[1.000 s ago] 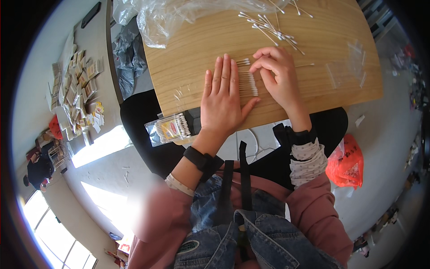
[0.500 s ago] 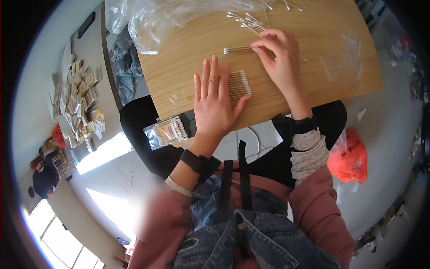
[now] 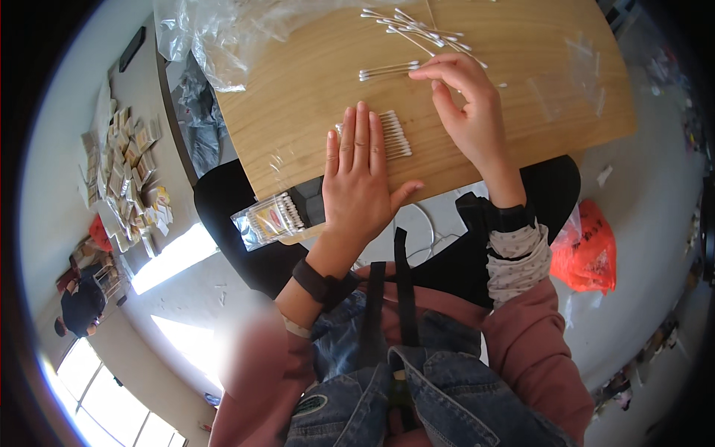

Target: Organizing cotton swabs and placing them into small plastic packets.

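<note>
My left hand (image 3: 356, 179) lies flat, fingers together and thumb out, over a neat row of cotton swabs (image 3: 397, 136). White tips show past its fingers on the right; the rest of the row is hidden beneath them. Farther back, my right hand (image 3: 473, 108) is open, thumb and index finger apart. The index fingertip is at the right end of a few cotton swabs lying side by side (image 3: 386, 71); whether it touches them I cannot tell. Behind them is a loose, crossed pile of cotton swabs (image 3: 428, 33).
A clear packet of cotton swabs (image 3: 272, 220) sits at the near left table edge. Clear plastic sheeting (image 3: 223, 45) covers the far left corner. Thin clear bags (image 3: 581, 82) lie right. Many small packs (image 3: 126, 171) are heaped on a surface at left; a red bag (image 3: 588, 249) stands right.
My right thumb and index finger have parted, letting go of the few cotton swabs, which now lie on the table. My left thumb has moved off the corner of the row.
</note>
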